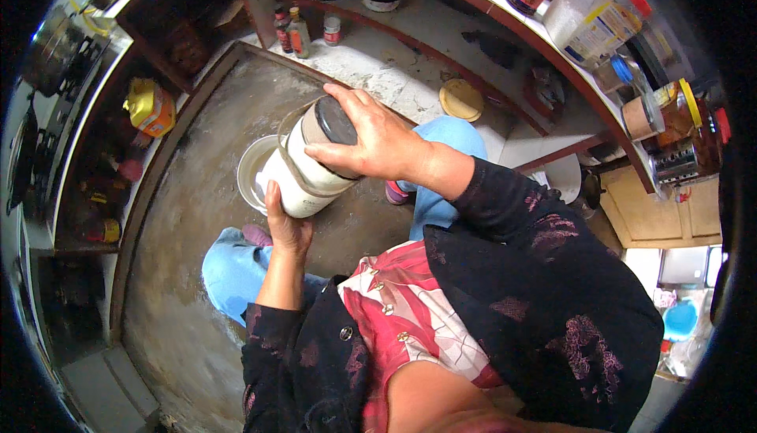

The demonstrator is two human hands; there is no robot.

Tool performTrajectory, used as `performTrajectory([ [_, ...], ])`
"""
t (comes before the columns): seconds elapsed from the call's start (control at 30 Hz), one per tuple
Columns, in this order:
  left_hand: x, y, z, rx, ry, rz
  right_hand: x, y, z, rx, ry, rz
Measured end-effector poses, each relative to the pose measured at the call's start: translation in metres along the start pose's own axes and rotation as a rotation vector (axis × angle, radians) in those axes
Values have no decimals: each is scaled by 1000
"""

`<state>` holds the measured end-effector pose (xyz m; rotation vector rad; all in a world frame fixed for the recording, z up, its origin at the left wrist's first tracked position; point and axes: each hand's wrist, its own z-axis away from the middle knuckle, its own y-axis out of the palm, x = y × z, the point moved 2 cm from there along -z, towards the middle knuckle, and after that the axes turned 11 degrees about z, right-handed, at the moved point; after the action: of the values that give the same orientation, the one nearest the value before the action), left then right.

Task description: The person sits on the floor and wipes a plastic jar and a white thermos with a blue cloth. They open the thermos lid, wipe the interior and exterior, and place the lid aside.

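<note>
Between my hands is a white cylindrical container with a dark end and a grey loop, probably a carrying handle, along its side. It is tilted, and its white body bears writing. My right hand spreads over the dark end. Below it, my left hand supports the white body from underneath, thumb up along the side. Behind the container, a round whitish tub stands on the floor between my knees and the shelves, partly hidden. Whether the container touches the tub, I cannot tell.
Two sauce bottles and a small jar stand on the low ledge ahead. A round tan lid leans there. A yellow jug sits on the left shelf. Large plastic jars line the upper right counter.
</note>
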<state>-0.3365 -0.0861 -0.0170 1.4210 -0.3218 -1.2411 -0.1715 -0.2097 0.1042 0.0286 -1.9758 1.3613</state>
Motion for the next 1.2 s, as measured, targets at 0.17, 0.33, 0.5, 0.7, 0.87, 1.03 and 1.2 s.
performTrajectory([
  [0.17,-6,-12,-15,36,158,-295,-23,14,-24,135,307,-307],
  [0.33,-8,-11,-31,33,147,-343,-62,11,-26,394,458,-548],
  [0.5,-8,-16,-42,-165,40,-24,-185,-38,-63,-126,133,16],
  [0.7,-22,-27,-56,-172,-85,110,-418,-124,-37,-39,634,-161],
  [0.87,-27,-29,-56,-218,-33,150,-491,-142,-30,-72,409,386],
  [1.03,-29,-28,-56,-231,-14,212,-468,-79,-10,-58,686,643],
  [1.2,-30,-36,-54,-198,22,200,-321,-51,-25,-286,549,-196],
])
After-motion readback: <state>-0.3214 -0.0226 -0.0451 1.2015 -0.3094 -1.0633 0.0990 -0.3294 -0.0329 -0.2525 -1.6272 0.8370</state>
